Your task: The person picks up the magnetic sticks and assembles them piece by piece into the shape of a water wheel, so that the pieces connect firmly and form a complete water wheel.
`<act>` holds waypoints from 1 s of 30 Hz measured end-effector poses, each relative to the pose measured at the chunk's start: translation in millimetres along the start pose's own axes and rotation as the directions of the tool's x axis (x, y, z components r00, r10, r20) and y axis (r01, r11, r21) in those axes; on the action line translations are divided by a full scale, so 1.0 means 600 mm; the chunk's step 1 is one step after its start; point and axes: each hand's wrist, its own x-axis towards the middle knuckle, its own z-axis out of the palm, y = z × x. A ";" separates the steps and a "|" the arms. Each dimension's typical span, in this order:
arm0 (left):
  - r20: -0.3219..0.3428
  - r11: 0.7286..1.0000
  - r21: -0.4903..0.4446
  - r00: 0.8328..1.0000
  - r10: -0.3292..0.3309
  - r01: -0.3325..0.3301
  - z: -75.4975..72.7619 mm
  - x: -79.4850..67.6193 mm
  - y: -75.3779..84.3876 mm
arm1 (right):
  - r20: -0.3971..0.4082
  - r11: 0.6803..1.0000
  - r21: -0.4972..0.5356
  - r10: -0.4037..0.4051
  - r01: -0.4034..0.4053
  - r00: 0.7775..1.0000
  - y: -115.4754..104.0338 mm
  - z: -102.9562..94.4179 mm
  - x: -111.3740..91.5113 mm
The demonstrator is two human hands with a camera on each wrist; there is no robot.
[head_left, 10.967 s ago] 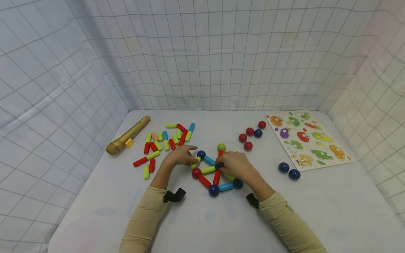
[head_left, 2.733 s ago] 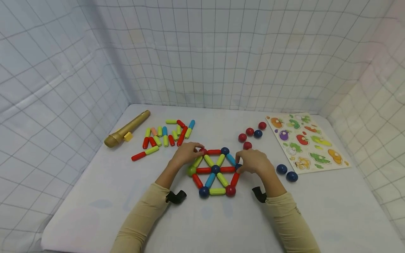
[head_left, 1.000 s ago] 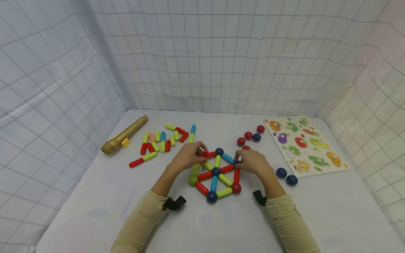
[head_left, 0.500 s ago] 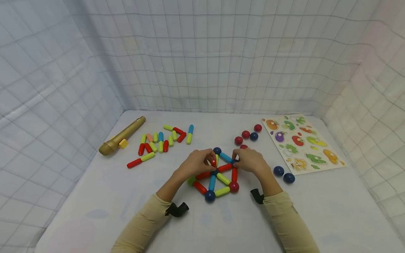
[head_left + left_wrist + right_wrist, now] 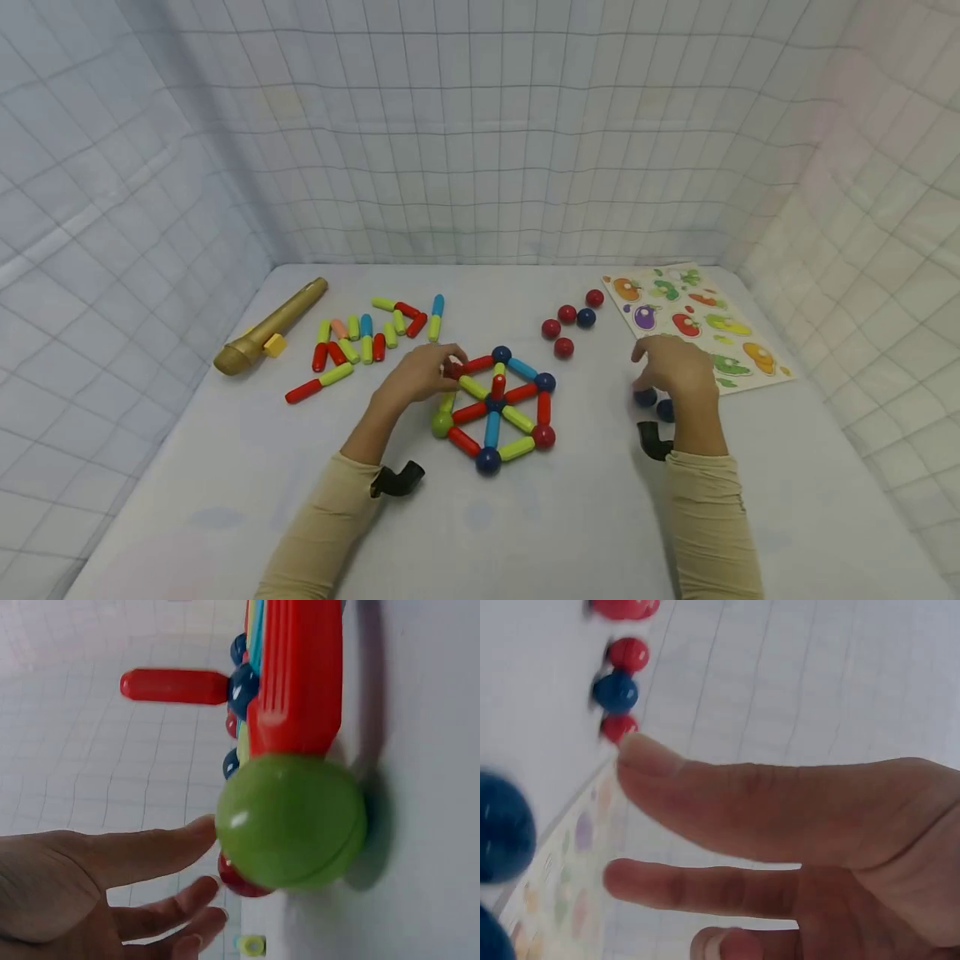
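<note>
A flat hexagonal frame of magnetic rods [image 5: 517, 417] and balls lies mid-table in the head view, with spokes meeting at a dark blue centre ball [image 5: 244, 690]. From that ball a red rod [image 5: 176, 685] stands upright. My left hand [image 5: 416, 372] has thumb and index finger on either side of the red corner ball [image 5: 452, 369], pinching it. Nearer the left wrist camera is the green corner ball [image 5: 291, 821], which hides the thumb's tip. My right hand [image 5: 675, 367] hovers over two loose dark blue balls [image 5: 645, 397], thumb and fingers apart with nothing between them.
Loose rods [image 5: 367, 337] in several colours lie at the left, beside a gold toy microphone [image 5: 273, 327]. Several loose red balls [image 5: 551, 328] and a blue ball [image 5: 586, 317] sit behind the frame. A vegetable puzzle board [image 5: 697, 321] lies at the far right.
A red rod taken from the left pile now stands on the centre ball. My left hand has returned to the red corner ball. My right hand left the frame's blue corner and moved right.
</note>
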 end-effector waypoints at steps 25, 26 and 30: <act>-0.030 0.994 0.031 0.994 -0.103 0.104 0.011 0.013 -0.028 | -0.293 0.876 0.193 -0.378 0.442 0.878 -0.069 0.032 0.015; -0.028 0.994 0.035 0.994 -0.104 0.105 0.010 0.013 -0.027 | -0.342 0.843 0.181 -0.430 0.507 0.836 -0.086 0.037 0.010; -0.020 0.994 0.035 0.994 -0.105 0.105 0.005 0.013 -0.025 | -0.453 0.710 0.088 -0.596 0.698 0.663 -0.141 0.056 -0.002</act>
